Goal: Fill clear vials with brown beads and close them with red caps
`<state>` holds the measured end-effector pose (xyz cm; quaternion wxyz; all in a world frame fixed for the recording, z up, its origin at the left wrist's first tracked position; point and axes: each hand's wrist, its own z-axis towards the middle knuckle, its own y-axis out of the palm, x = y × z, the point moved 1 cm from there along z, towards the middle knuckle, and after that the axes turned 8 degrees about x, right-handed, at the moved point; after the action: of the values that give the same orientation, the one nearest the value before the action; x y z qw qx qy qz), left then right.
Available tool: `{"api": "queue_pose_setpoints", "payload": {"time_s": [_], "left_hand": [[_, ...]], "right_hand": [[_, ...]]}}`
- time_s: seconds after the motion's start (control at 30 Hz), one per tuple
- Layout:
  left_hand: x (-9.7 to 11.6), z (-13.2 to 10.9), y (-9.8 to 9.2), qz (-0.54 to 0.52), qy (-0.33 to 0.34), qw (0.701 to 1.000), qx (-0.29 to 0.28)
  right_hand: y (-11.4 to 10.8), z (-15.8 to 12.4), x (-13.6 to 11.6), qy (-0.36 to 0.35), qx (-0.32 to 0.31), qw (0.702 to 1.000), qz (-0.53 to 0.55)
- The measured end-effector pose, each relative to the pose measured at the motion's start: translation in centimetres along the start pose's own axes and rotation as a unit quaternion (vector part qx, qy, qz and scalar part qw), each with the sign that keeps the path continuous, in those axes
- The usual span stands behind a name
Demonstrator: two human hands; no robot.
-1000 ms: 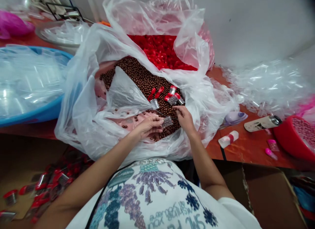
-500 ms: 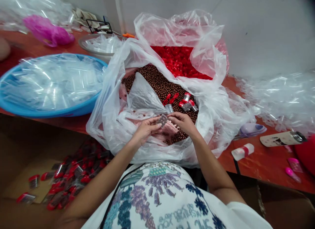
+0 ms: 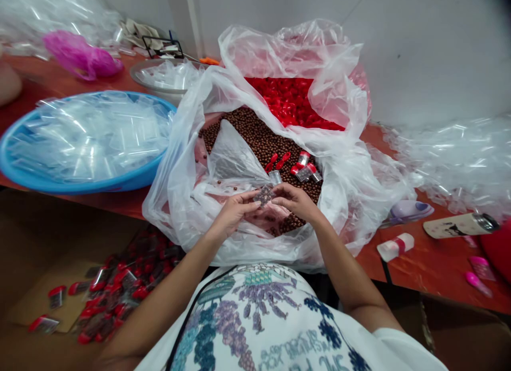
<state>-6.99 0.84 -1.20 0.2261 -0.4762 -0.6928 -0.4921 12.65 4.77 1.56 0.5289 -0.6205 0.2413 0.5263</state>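
Observation:
My left hand [image 3: 235, 211] pinches a small clear plastic container [image 3: 264, 195] filled with brown beads, tilted above the open bag. My right hand [image 3: 294, 200] is closed at the container's right edge, thumb and fingers against it. Below and behind both hands, loose brown beads [image 3: 259, 131] lie in a white plastic bag [image 3: 175, 184]. On the beads rest a greyish plastic sheet [image 3: 233, 153], an open clear container [image 3: 275, 176], two red scoops [image 3: 277, 161] and several red-capped containers [image 3: 305, 167].
A bag of red pieces [image 3: 283, 99] stands behind. To the left is a blue basin [image 3: 80, 187] heaped with clear containers. Filled red-capped containers [image 3: 120, 286] lie in a cardboard box below. A bottle [image 3: 455, 225] and a clear plastic pile [image 3: 471, 163] are at right.
My right fingers have shifted slightly and now sit closer against the filled container. My left hand keeps its hold. The whole view has moved a little.

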Motion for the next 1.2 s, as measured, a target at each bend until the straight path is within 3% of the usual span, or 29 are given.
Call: {"api": "queue_pose_setpoints", "payload": {"time_s": [0.27,0.4,0.57,0.67,0.77,1.0,1.1,1.2], "left_hand": [[-0.1,-0.3,-0.1,0.007,0.013,1.000,-0.004],[1.0,-1.1,-0.1,-0.018,0.053,0.998,0.009],[2.2,-1.4,-0.2,-0.046,0.097,0.993,0.053],[2.5,-1.4,-0.3,-0.047,0.112,0.991,0.062],[2.6,-1.5,-0.6,-0.046,0.122,0.989,0.065],[2.1,-1.8,-1.3,-0.040,0.112,0.990,0.076],[1.9,-2.0,-0.9,-0.037,0.098,0.992,0.071],[1.7,-2.1,-0.1,-0.036,0.086,0.994,0.064]], "right_hand": [[-0.5,0.1,0.4,0.003,0.013,1.000,-0.011],[-1.4,1.6,1.7,-0.014,0.085,0.994,-0.063],[-2.8,5.5,4.1,-0.105,0.173,0.934,-0.296],[-2.9,7.6,5.1,-0.122,0.165,0.897,-0.392],[-2.7,8.9,5.7,-0.131,0.138,0.885,-0.426],[-2.6,8.0,5.0,-0.129,0.145,0.905,-0.379],[-2.1,6.3,3.0,-0.090,0.171,0.948,-0.254],[-1.2,4.4,0.1,-0.050,0.129,0.989,-0.050]]}}
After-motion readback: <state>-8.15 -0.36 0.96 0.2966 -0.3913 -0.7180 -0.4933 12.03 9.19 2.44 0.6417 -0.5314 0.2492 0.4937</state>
